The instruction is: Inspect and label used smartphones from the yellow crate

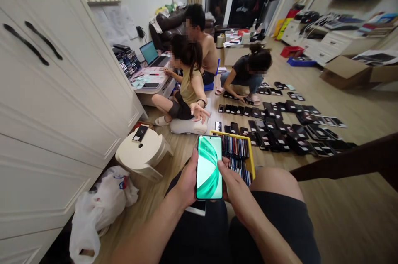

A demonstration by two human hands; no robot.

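Note:
A smartphone (209, 172) with a lit green and white screen is held upright between both hands, above my lap. My left hand (188, 179) grips its left edge, fingers mostly hidden behind it. From the other side my right hand (231, 181) holds the right edge, its thumb at the screen's border. Below the phone, a pale flat device (197, 208) lies on my thigh, partly covered. Just beyond my hands stands a yellow crate (251, 154) packed with rows of phones standing on edge.
On the left, a white stool (139, 152) carries a dark phone (140, 133). Beside it lies a white plastic bag (102, 201). Rows of phones (273, 127) cover the floor ahead. Several people sit or crouch nearby; one reaches out an open hand (200, 111) beyond the crate. A laptop (154, 54) stands on a low table.

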